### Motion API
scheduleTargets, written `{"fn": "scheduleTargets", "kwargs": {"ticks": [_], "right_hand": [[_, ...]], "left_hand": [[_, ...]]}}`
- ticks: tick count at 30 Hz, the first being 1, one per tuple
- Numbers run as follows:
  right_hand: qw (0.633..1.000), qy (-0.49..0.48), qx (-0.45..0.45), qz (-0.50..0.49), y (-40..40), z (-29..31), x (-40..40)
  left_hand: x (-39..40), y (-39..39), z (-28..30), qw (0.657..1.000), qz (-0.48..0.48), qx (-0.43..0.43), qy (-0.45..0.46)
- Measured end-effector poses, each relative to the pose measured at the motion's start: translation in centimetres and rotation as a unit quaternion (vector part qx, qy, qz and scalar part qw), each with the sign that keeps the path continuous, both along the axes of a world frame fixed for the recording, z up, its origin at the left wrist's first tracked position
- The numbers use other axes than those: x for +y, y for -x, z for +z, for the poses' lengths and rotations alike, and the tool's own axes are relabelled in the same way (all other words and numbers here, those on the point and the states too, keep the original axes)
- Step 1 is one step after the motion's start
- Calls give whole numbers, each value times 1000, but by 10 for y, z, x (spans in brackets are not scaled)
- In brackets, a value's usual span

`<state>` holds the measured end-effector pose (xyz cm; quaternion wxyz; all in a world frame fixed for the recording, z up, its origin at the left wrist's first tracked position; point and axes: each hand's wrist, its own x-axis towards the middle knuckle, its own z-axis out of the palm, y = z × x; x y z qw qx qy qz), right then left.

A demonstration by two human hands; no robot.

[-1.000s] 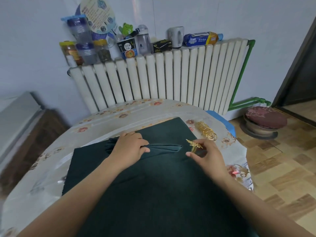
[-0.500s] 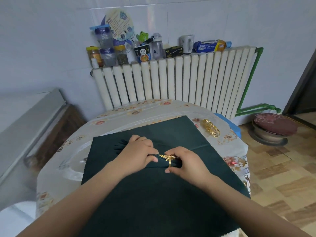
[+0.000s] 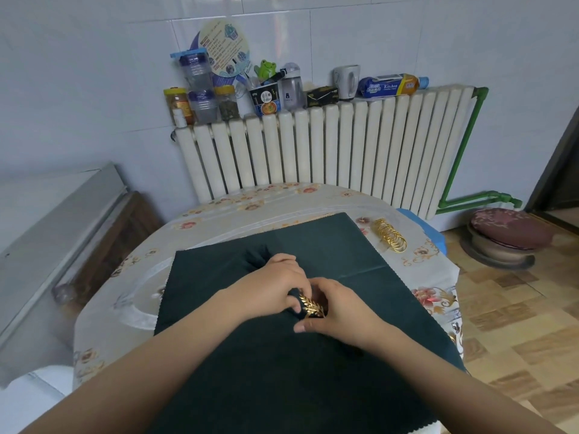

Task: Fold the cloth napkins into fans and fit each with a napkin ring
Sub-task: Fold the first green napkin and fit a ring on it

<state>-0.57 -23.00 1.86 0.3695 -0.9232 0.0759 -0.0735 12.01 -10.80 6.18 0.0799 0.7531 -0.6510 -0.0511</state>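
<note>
A flat dark green cloth (image 3: 313,371) covers the near tabletop (image 3: 219,211); on it, the left hand (image 3: 275,283) clasps the pleated napkin (image 3: 261,256), fingers curled round the bundle, while the right hand (image 3: 338,308) pinches a gold leaf-pattern napkin ring (image 3: 311,306) at the bundle's end; the ring appears only partly on, so this first napkin looks close to finished; farther off, a pile of spare gold rings (image 3: 390,235) lies on the tabletop, suggesting more napkins remain.
</note>
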Motion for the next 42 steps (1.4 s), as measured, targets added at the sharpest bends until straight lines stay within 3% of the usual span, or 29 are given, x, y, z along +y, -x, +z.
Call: {"fn": "scheduleTargets", "kwargs": {"ticks": [6,8,10,12,13,15,16,17,23,29,33,42], "right_hand": [[993,-72,91,-26,5,-20,-5],[989,-99,106,-37,6,-25,-6],[984,-131,108,-63,4,-26,-7],[977,-160,105,-92,-1,-25,-6],[974,-170,105,-105,-3,-24,-5],[971,-174,107,-123,-9,-22,-2],[970,-172,110,-130,-10,-21,0],[969,-171,115,-135,-13,-19,2],[949,-238,145,-148,-24,-10,3],[872,-418,188,-173,-58,-4,-2],[844,-475,172,-181,-131,2,-2],[829,-526,121,-147,-330,-3,12]], "left_hand": [[2,1,-32,999,27,-30,-28],[9,2,-40,996,89,-27,-8],[16,8,-43,976,204,25,76],[21,16,-42,916,354,139,131],[21,20,-42,868,416,238,127],[19,26,-45,754,467,449,106],[17,29,-49,717,471,504,100],[16,29,-51,704,472,522,100],[8,26,-64,661,477,563,133],[9,-3,-66,632,488,570,192],[13,-68,-58,592,505,570,264],[14,-243,-45,508,544,549,381]]}}
